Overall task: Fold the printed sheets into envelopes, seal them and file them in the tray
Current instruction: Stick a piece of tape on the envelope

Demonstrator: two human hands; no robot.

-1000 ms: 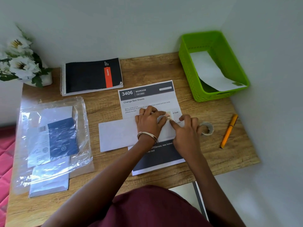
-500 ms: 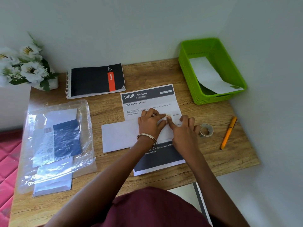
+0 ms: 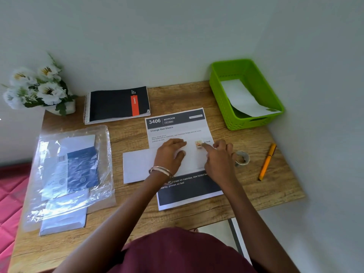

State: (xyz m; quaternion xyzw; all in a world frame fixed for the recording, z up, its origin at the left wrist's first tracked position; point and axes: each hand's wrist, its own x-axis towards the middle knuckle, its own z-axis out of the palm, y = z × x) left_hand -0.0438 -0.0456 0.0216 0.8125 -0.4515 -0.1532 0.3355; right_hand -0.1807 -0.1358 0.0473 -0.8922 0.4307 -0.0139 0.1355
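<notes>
A white envelope (image 3: 137, 164) lies across a printed sheet (image 3: 177, 123) headed "3406 Bedroom" in the middle of the desk. My left hand (image 3: 170, 154) rests flat on the envelope, fingers spread, holding it down. My right hand (image 3: 218, 160) points its index finger onto a small orange-and-white sticker (image 3: 198, 144) at the envelope's upper right edge. The green tray (image 3: 220, 95) stands at the back right with one white envelope (image 3: 242, 99) inside.
A tape roll (image 3: 241, 158) and an orange pen (image 3: 266, 161) lie right of my right hand. A clear plastic bag (image 3: 67, 174) with envelopes covers the left. A black notebook (image 3: 116, 104) and white flowers (image 3: 39, 87) sit at the back. Walls close in behind and right.
My left hand has slid left along the envelope, away from the sticker. My right index finger stays pressed on the sticker. The camera has tilted so the desk sits lower in view.
</notes>
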